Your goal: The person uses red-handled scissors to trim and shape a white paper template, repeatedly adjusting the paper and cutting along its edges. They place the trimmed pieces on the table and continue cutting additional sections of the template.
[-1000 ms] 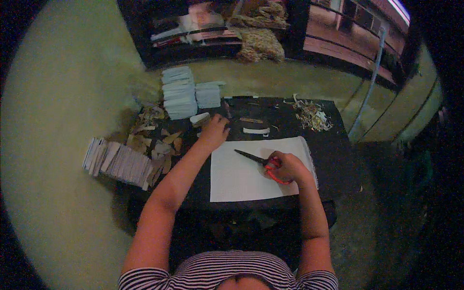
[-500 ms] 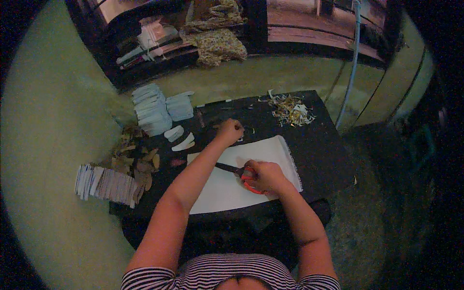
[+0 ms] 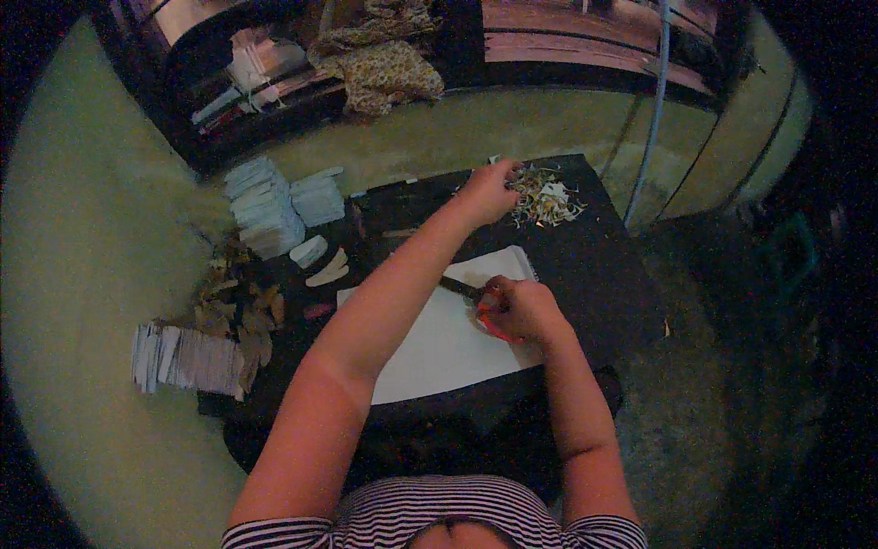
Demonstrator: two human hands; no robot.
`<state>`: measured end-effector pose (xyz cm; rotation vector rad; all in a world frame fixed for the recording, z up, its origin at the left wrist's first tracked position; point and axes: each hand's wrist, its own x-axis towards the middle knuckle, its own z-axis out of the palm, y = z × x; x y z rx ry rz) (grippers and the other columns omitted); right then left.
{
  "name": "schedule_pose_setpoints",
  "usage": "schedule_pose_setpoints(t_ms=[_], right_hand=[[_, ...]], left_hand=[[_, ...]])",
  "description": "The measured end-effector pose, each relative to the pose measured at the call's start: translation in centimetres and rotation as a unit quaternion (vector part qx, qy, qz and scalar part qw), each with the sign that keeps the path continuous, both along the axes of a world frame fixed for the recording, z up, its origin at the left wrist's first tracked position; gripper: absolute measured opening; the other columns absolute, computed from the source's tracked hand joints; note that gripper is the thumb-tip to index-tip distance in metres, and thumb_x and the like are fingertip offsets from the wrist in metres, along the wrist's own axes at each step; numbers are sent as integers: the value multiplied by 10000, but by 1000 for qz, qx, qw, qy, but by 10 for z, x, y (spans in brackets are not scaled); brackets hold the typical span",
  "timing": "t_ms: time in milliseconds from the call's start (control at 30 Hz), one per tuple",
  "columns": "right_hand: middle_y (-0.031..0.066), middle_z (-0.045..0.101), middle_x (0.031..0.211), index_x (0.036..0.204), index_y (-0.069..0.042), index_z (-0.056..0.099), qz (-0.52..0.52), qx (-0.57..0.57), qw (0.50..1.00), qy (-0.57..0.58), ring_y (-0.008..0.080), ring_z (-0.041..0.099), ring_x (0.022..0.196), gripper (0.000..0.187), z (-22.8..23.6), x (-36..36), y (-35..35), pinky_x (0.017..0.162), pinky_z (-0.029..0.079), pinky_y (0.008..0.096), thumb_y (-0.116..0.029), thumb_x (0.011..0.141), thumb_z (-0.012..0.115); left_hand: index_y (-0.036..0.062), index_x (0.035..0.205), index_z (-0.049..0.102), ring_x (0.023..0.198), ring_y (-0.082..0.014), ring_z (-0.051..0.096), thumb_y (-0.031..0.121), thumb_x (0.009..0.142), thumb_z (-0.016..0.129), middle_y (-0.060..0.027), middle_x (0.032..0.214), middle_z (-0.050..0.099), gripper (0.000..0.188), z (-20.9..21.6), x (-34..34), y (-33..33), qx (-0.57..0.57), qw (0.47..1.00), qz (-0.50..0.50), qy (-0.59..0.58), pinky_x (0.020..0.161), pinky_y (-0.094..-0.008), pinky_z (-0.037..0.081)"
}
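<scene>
My right hand [image 3: 529,309] is closed round the handles of red-orange scissors [image 3: 494,320], whose dark blades [image 3: 460,287] point left over a white paper pad [image 3: 448,352]. The pad lies on the dark table [image 3: 604,302] close to me. At the far right part of the table, my left hand [image 3: 492,190] reaches the edge of a heap of thin paper scraps [image 3: 551,206]. Its fingers are curled, and whatever is between them is too small to make out. My left forearm crosses over the pad and hides its left part.
Left of the pad lie curved white pieces [image 3: 330,267] and a small reddish item [image 3: 318,311]. Beyond are stacks of pale pieces [image 3: 262,206]. Brown pieces [image 3: 261,311] and a row of upright cards [image 3: 187,359] line the table's left side. A blue pipe [image 3: 651,119] runs up the wall.
My left hand has moved from beyond the pad, farther and to the right, to the scrap heap. My right hand, still holding the scissors, has shifted slightly away and right.
</scene>
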<state>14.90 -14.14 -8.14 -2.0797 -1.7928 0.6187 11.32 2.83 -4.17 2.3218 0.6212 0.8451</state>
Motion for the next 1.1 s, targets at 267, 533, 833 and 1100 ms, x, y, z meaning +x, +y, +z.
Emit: schedule_pose_setpoints(t_ms=[267, 533, 833, 1100], right_hand=[[108, 601, 802, 974, -143, 556, 42, -4, 999, -3, 280, 580, 744, 397, -1, -2, 0, 658, 458, 352, -281, 618, 666], [107, 599, 793, 974, -143, 548, 51, 19, 999, 6, 277, 578, 737, 413, -7, -1, 1, 646, 458, 354, -265, 603, 681], [107, 601, 806, 986, -144, 537, 54, 26, 998, -10, 279, 580, 753, 424, -13, 0, -2, 647, 458, 357, -284, 610, 674], [110, 601, 807, 979, -138, 538, 59, 35, 997, -17, 280, 580, 749, 412, -18, 1, -1, 645, 458, 355, -285, 617, 670]], left_hand=[[30, 807, 618, 915, -316, 524, 54, 669, 531, -125, 1005, 537, 166, -9, -72, 4, 76, 877, -5, 475, 771, -396, 437], [16, 989, 515, 943, -335, 481, 121, 652, 596, -176, 994, 522, 361, -26, -92, 0, 225, 865, -32, 447, 778, -430, 423], [30, 774, 622, 892, -296, 534, 52, 661, 541, -163, 920, 557, 141, -52, -83, -2, 225, 868, 18, 442, 752, -399, 438], [29, 806, 623, 836, -298, 563, 52, 652, 546, -159, 874, 578, 174, -44, -79, -3, 165, 844, 3, 511, 734, -401, 460]])
